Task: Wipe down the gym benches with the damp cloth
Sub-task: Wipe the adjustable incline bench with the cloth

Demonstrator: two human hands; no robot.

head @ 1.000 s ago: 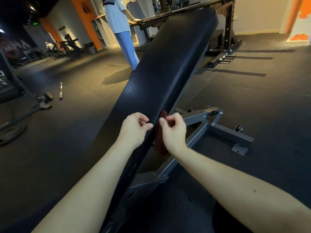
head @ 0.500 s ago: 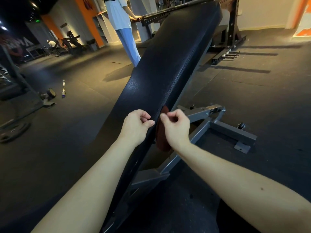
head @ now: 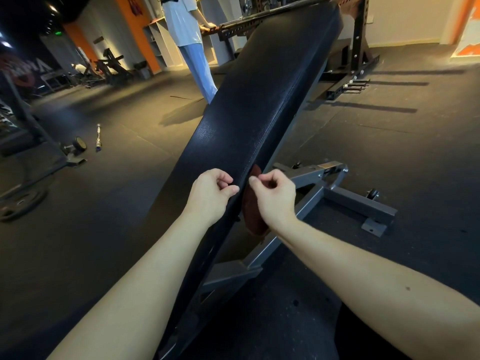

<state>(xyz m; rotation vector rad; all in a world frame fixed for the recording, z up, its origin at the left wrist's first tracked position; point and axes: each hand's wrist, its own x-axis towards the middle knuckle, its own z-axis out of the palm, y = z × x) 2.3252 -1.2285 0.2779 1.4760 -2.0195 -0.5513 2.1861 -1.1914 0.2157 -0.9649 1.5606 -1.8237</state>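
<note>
Bench pad (head: 259,100), one, with one brown cloth (head: 253,216) at its side: left grip (head: 213,193) curled empty, right grip (head: 275,196) holding it

Single wide-angle view, worn on the person's head, facing forward and down along the long black padded gym bench (head: 262,105); left hand (head: 211,194) and right hand (head: 275,198) sit close beneath the lens.

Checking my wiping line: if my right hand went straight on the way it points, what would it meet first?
Probably the bench pad, at its side edge just ahead of the right hand; the cloth it grips hangs alongside. Depth is unclear.
</note>
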